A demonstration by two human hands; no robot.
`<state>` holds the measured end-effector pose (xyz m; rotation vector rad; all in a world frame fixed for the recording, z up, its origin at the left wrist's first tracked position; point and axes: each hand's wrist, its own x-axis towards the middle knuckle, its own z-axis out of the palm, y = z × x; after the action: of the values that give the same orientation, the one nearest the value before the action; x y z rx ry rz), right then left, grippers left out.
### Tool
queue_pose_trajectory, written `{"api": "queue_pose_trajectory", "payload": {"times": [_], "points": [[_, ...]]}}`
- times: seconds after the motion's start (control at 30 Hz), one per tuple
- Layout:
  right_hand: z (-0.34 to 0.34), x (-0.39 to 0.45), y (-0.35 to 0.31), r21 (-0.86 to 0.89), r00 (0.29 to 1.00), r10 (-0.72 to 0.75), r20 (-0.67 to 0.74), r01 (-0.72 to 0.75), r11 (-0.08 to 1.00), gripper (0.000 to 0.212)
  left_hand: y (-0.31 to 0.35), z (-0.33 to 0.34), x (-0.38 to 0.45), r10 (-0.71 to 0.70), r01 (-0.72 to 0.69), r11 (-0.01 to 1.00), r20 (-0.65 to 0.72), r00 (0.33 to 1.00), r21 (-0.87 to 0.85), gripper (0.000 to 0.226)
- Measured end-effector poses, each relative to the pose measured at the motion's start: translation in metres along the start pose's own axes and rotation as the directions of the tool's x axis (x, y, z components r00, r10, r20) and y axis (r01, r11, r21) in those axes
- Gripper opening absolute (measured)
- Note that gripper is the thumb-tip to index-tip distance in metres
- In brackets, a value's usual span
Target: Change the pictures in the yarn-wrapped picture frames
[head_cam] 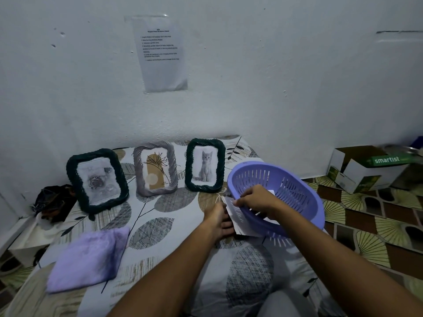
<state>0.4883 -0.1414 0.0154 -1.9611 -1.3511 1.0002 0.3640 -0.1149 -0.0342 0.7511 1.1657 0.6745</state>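
Left of the purple basket [297, 179], three frames [155, 171] stood against the wall. At the basket's near rim, the left hand [217, 219] gripped loose pictures [238, 216] from below; the right hand [256, 199] pinched their top edge.

We count three yarn-wrapped picture frames standing in a row: a dark green frame with a rose print [97, 180], a grey frame with a line-drawn plant [156, 170] and a dark green frame with a kitten photo [205, 165]. Then there's one purple slotted basket [295, 179], one folded lilac cloth [89, 257], and a bunch of loose paper prints [238, 217] we honestly can't count since they overlap. Add two hands, one left hand [217, 219] and one right hand [257, 199], one printed sheet on the wall [161, 53], and one "smartist" cardboard box [366, 167].
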Motion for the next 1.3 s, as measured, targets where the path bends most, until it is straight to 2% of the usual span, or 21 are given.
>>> {"api": "queue_pose_trajectory", "payload": {"times": [0.37,0.5,0.83,0.97,1.03,1.1,1.17,1.2,1.23,1.27,1.3], "points": [[-0.002,0.000,-0.002,0.004,1.000,0.000,0.019,0.000,1.000,0.030,-0.013,0.009,0.013,0.153,-0.118,0.960,-0.125,0.980,0.255,0.015],[-0.005,-0.001,-0.005,0.001,1.000,0.004,0.026,-0.004,1.000,0.025,-0.012,-0.003,0.017,0.204,-0.146,0.939,-0.162,0.965,0.311,0.026],[-0.006,-0.005,-0.009,-0.007,1.000,0.018,0.022,-0.018,1.000,0.019,0.011,-0.095,0.003,0.282,-0.229,0.935,-0.177,0.943,0.272,0.026],[0.003,-0.002,-0.006,-0.075,1.000,0.013,-0.002,-0.013,0.997,0.017,0.017,-0.130,-0.016,0.303,-0.267,0.940,-0.160,0.939,0.213,0.026],[0.007,0.000,-0.005,-0.145,0.999,-0.007,-0.045,0.000,0.989,0.018,0.018,-0.146,-0.026,0.282,-0.262,0.953,-0.129,0.951,0.153,0.029],[0.014,0.001,-0.009,-0.305,0.973,-0.125,-0.195,0.061,0.950,0.022,0.017,-0.160,-0.035,0.270,-0.261,0.960,-0.089,0.959,0.100,0.028],[0.024,-0.007,-0.024,-0.374,0.875,-0.336,-0.349,0.198,0.906,0.026,0.016,-0.170,-0.044,0.278,-0.275,0.960,-0.053,0.959,0.047,0.027],[0.032,-0.014,-0.036,-0.304,0.846,-0.394,-0.360,0.293,0.906,0.026,0.015,-0.173,-0.047,0.287,-0.286,0.958,-0.036,0.957,0.012,0.027],[0.042,-0.021,-0.047,-0.140,0.871,-0.383,-0.306,0.357,0.924,0.024,0.015,-0.177,-0.050,0.296,-0.297,0.955,-0.019,0.955,-0.028,0.027],[0.052,-0.026,-0.058,0.072,0.928,-0.323,-0.187,0.341,0.937,0.024,0.014,-0.180,-0.053,0.299,-0.298,0.952,-0.002,0.954,-0.068,0.027],[0.062,-0.029,-0.065,0.260,0.969,-0.247,-0.027,0.246,0.934,0.025,0.014,-0.182,-0.055,0.296,-0.293,0.951,0.012,0.955,-0.098,0.028]]}}
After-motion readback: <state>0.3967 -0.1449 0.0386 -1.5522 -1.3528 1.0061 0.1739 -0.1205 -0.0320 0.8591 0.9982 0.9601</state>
